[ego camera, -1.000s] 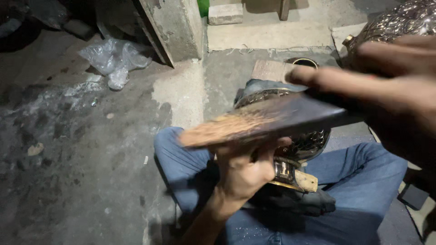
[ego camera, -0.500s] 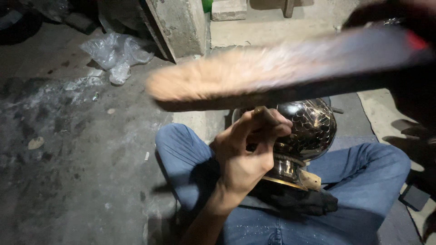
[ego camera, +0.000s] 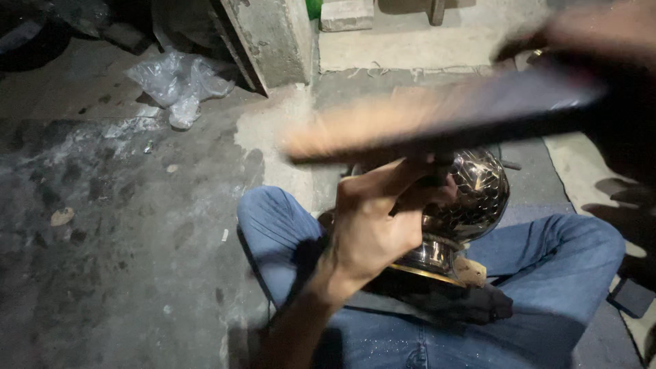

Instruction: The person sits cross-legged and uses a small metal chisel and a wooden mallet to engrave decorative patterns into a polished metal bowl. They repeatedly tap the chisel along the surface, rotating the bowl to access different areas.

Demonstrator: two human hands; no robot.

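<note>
Seated on a stained concrete floor (ego camera: 123,225), legs in blue jeans (ego camera: 560,273) spread so the lap makes a cradle for the work. Wedged there between the thighs, tilted toward the far edge of the floor: a shiny patterned metal vessel (ego camera: 478,195), round-bodied, with a brass-coloured band at its narrower end near a dark cloth (ego camera: 444,301). Probably held low in the lap to steady it against brushing.

Across the upper middle, blurred with motion: a long dark-backed brush (ego camera: 437,119) with pale bristles, passing just above the vessel, apart from it or grazing it — too smeared to tell. Gripped at its right end by the right hand (ego camera: 608,41), itself blurred; fingers appear wrapped round the handle.

Left hand (ego camera: 376,219) clamped on the near side of the vessel, fingers (ego camera: 403,174) curled over its upper curve, thumb side toward the lap, bracing it; vessel touching the palm and showing beyond the fingertips to the right.

Toward the far left corner of the floor: crumpled clear plastic (ego camera: 181,78), beside a concrete pillar (ego camera: 273,37).
</note>
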